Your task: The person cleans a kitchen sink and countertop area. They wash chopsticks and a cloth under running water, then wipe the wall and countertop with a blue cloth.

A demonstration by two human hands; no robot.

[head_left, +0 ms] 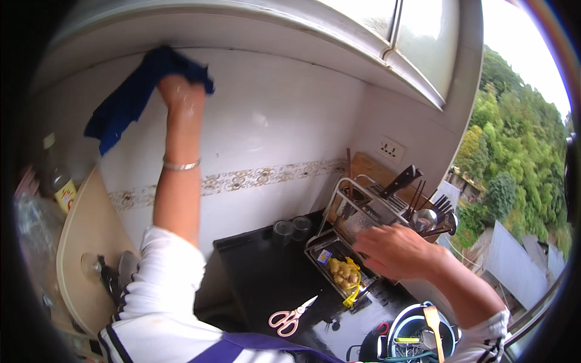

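My left hand (181,88) is raised high and grips a dark blue cloth (122,106). The cloth lies up by the white tiled wall (272,104), just under the cabinet's underside (254,34), and one end hangs down to the left. A bracelet (181,164) circles that wrist. Slightly blurred, my right hand (397,252) is in front of the metal knife and utensil rack (336,199), with nothing visible in it. Its fingers hide part of the rack; whether they touch it cannot be told. Ginger (343,272) in yellow netting lies in the rack's lower tray.
Scissors (292,316) lie on the black countertop (254,272), near two glass jars (283,230). A knife (401,181) sticks up from the rack. At lower right, a pot (395,326) holds a wooden spatula (434,329). A bottle (61,181) stands left, behind a beige panel (86,254).
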